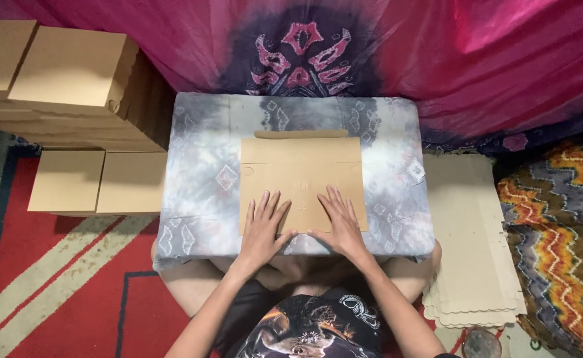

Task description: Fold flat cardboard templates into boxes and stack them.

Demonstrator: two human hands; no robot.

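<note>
Black animal-print shirt point(311, 328), bare forearms, no sleeves

Both hands point(303, 224) flat on cardboard sheet point(301, 166)

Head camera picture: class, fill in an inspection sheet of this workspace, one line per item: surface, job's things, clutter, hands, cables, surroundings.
Surface: low table covered with grey tie-dye cloth, over the seated person's lap.
Job's things: flat cardboard blank lying centred on the table, scalloped flap at its far edge.
Clutter: nothing seen on the table besides the blank.
Hands: left hand and right hand pressed flat, fingers spread, on the blank's near edge; neither grips anything.
Cables: nothing seen.
Surroundings: stack of flat blanks on the floor to the right; folded boxes piled to the left; red striped rug; pink tie-dye fabric behind.
</note>
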